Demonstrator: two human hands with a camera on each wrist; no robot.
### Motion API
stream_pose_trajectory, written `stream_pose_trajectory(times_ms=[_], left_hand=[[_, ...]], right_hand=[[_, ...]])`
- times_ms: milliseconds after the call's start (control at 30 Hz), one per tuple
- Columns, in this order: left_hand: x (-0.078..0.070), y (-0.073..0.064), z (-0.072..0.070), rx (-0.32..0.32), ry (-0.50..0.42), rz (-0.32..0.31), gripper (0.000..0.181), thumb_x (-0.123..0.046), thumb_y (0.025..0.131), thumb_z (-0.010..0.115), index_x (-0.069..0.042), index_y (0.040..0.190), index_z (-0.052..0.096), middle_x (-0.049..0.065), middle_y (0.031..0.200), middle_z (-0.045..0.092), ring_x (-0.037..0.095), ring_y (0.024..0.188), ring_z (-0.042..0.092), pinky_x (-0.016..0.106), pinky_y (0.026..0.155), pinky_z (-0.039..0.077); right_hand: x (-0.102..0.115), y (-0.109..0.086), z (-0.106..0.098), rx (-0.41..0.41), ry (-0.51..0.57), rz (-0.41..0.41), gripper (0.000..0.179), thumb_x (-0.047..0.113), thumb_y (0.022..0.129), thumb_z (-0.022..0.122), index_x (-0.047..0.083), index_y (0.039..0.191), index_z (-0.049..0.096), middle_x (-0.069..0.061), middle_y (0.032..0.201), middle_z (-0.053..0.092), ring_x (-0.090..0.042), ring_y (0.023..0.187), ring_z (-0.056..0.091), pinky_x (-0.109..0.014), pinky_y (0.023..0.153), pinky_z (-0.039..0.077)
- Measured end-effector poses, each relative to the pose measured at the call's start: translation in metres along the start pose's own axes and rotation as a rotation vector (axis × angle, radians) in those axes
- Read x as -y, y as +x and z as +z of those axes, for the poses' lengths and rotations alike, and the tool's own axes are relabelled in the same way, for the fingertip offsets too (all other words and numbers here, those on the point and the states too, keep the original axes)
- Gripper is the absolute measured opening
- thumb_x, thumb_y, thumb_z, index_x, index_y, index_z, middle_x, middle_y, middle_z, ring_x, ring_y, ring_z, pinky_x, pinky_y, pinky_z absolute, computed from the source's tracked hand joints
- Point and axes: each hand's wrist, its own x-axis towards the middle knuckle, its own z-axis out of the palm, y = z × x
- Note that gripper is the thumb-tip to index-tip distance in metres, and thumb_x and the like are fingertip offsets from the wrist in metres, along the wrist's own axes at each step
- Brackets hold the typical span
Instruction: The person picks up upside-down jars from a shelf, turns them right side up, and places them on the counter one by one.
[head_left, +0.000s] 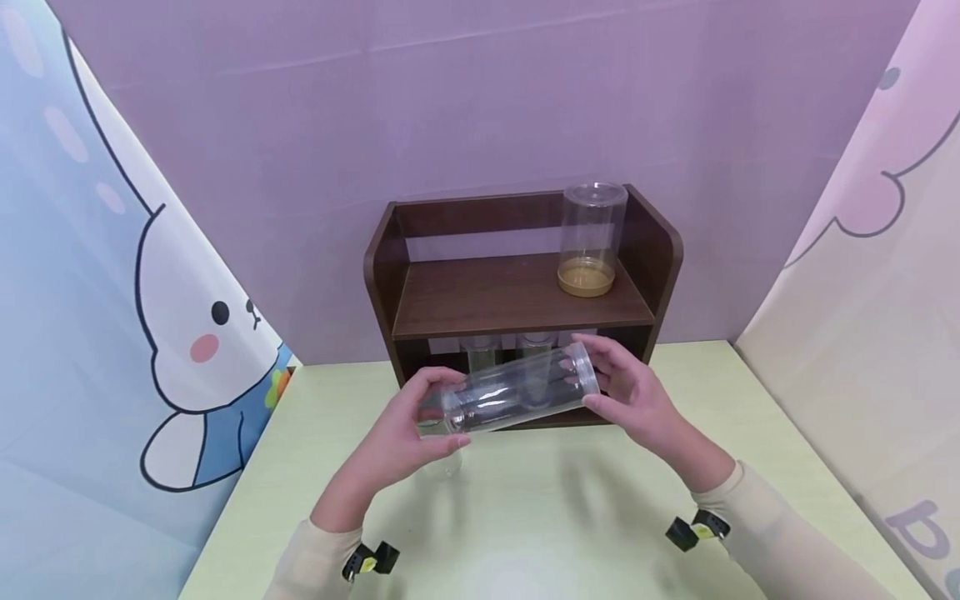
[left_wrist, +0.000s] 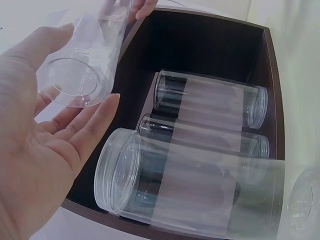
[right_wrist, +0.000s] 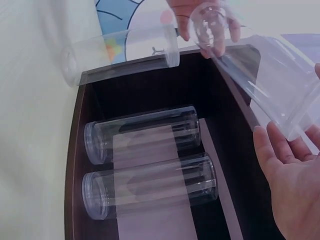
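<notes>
A clear plastic jar (head_left: 517, 390) is held tilted, almost lying flat, in front of the brown shelf. My left hand (head_left: 408, 429) grips its lower, left end, with thumb and fingers on opposite sides. At the raised right end, my right hand (head_left: 633, 396) holds the rim between thumb and fingers. Another clear jar (left_wrist: 200, 185) stands on the table in front of the shelf, partly hidden behind my left hand in the head view. Two more clear jars (right_wrist: 145, 132) stand side by side on the lower shelf.
The two-tier brown shelf (head_left: 517, 292) stands at the back of the pale green table (head_left: 517, 517). A clear jar with a tan lid at its bottom (head_left: 588, 242) sits at the right of the upper tier. Printed cloths hang left and right, a purple one behind.
</notes>
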Motion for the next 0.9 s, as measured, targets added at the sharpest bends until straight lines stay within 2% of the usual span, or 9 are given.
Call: stream_pose_trajectory(times_ms=[133, 267, 367, 533, 700, 900], left_hand=[[-0.005, -0.001, 0.006, 0.007, 0.010, -0.019, 0.076, -0.008, 0.088, 0.095, -0.020, 0.151, 0.053, 0.000, 0.146, 0.061, 0.022, 0.132, 0.063, 0.040, 0.106, 0.060], [-0.007, -0.001, 0.015, 0.023, 0.026, -0.037, 0.078, -0.005, 0.087, 0.096, -0.018, 0.150, 0.052, 0.001, 0.146, 0.061, 0.021, 0.135, 0.060, 0.038, 0.106, 0.060], [-0.004, -0.002, 0.023, 0.040, 0.040, -0.058, 0.079, -0.007, 0.087, 0.096, -0.017, 0.152, 0.051, 0.000, 0.147, 0.059, 0.021, 0.136, 0.058, 0.037, 0.105, 0.060], [0.004, -0.004, 0.036, 0.059, 0.047, -0.090, 0.081, -0.012, 0.087, 0.096, -0.019, 0.153, 0.050, -0.002, 0.147, 0.058, 0.019, 0.136, 0.057, 0.036, 0.106, 0.059], [0.010, -0.006, 0.045, 0.074, 0.023, -0.105, 0.080, -0.015, 0.088, 0.096, -0.022, 0.152, 0.050, -0.005, 0.144, 0.059, 0.017, 0.133, 0.059, 0.036, 0.106, 0.059], [0.018, -0.007, 0.053, 0.103, -0.024, -0.105, 0.078, -0.015, 0.089, 0.096, -0.022, 0.152, 0.050, -0.005, 0.143, 0.060, 0.018, 0.131, 0.061, 0.036, 0.103, 0.060]], right_hand=[[0.002, 0.002, 0.001, -0.008, 0.062, -0.015, 0.069, -0.020, 0.097, 0.064, -0.011, 0.161, 0.039, -0.010, 0.151, 0.063, -0.023, 0.133, 0.069, -0.036, 0.110, 0.057], [0.003, 0.004, 0.002, -0.023, 0.082, -0.043, 0.065, -0.019, 0.099, 0.061, -0.007, 0.160, 0.044, -0.009, 0.153, 0.062, -0.023, 0.137, 0.065, -0.033, 0.112, 0.055], [0.004, 0.005, 0.003, -0.041, 0.064, -0.052, 0.064, -0.019, 0.097, 0.059, -0.008, 0.159, 0.046, -0.011, 0.154, 0.060, -0.023, 0.140, 0.062, -0.029, 0.111, 0.054], [0.008, 0.005, 0.005, -0.070, 0.012, -0.025, 0.063, -0.017, 0.097, 0.061, -0.006, 0.158, 0.049, -0.009, 0.153, 0.060, -0.023, 0.134, 0.060, -0.027, 0.107, 0.055], [0.012, 0.006, 0.007, -0.085, -0.027, 0.007, 0.062, -0.013, 0.096, 0.062, -0.002, 0.157, 0.052, -0.008, 0.151, 0.062, -0.026, 0.130, 0.059, -0.027, 0.102, 0.057], [0.011, 0.007, 0.010, -0.092, -0.047, 0.005, 0.059, -0.011, 0.098, 0.063, -0.001, 0.156, 0.055, -0.010, 0.149, 0.061, -0.028, 0.126, 0.058, -0.027, 0.098, 0.057]])
